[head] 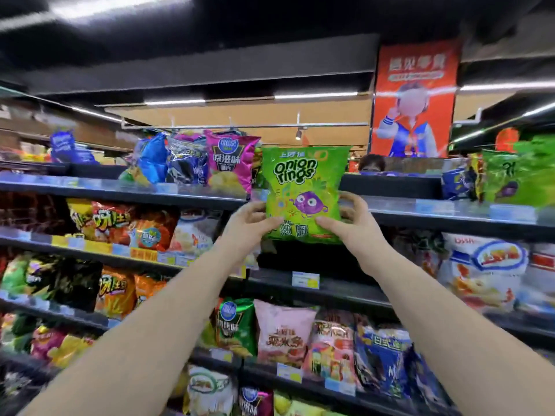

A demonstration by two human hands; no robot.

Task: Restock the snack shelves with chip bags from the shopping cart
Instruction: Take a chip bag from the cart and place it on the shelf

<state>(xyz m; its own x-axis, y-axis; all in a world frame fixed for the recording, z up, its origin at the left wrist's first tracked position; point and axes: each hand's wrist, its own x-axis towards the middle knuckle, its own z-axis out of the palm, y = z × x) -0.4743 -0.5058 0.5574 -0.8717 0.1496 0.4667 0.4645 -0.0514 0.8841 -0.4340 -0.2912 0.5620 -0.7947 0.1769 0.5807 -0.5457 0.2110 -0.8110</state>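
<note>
Feed, nearest first: both bare forearms reach up and forward from the bottom corners and converge at frame centre. Between them on a low shelf I see a pink bag (282, 334) with red Chinese characters, a green bag (237, 322) to its left and a dark blue bag (381, 355) to its right; their print is too blurred for me to read. Above that, a white and yellow price tag (305, 279) sits on a dark shelf rail. The left hand (249, 226) grips the lower left corner of the onion rings bag (303, 181), thumb lying across the front, fingers tucked behind. The right hand (351, 223) grips the lower right corner the same way, thumb on the front, fingers curled round the bag's edge. Both hands are clamped on the bag, which stands upright between them with most of it above the grip. It is bright green and reads "onion rings" in white bubble letters over a purple cartoon onion, with Chinese characters along the bottom partly covered by the thumbs. The bag is held in front of the top shelf (420, 211), its bottom edge hanging below the shelf's front rail. Just left of it on that shelf stands a magenta bag (231, 160) with Chinese text, then a blue bag (153, 157). Further green bags (516, 175) stand on the same shelf well to the right. Beyond, an orange banner (416, 100) with a cartoon figure hangs from the ceiling.
</note>
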